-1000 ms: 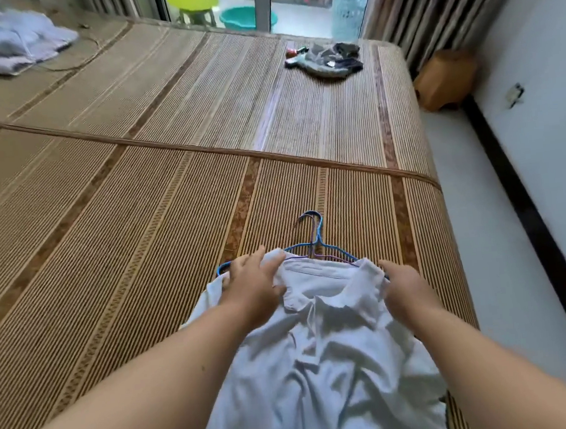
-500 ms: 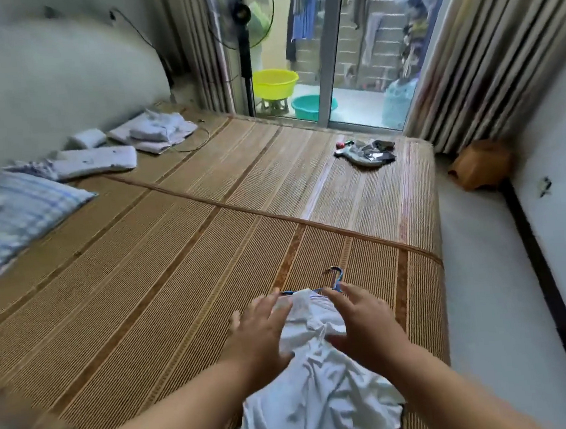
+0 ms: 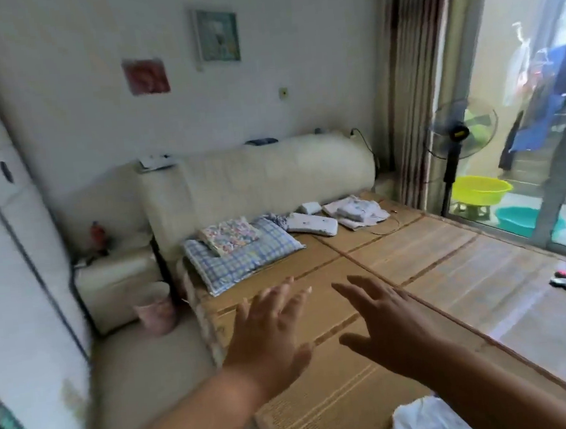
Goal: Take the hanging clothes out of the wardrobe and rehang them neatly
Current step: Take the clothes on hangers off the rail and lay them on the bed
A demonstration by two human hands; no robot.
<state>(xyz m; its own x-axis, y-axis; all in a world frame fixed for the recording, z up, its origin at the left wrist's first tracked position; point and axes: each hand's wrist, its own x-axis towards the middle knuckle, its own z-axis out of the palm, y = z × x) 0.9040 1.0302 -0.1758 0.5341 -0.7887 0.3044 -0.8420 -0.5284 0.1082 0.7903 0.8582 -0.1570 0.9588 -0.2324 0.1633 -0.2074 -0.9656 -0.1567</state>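
In the head view, the left hand [image 3: 271, 335] and right hand [image 3: 387, 331] are both raised over the bamboo mat [image 3: 433, 262], fingers spread and holding nothing. The white shirt [image 3: 426, 420] lies crumpled on the mat at the bottom edge, below the right forearm. No hanger is visible, so I cannot tell whether the shirt is on one. The task looks only partly done: this garment is out of the wardrobe and has not been rehung. Half a second ago both hands were gathering the shirt at its collar on a blue hanger. They have since let go, and the view has swung left toward the checked pillow [image 3: 241, 259] and a white door panel [image 3: 11, 258].
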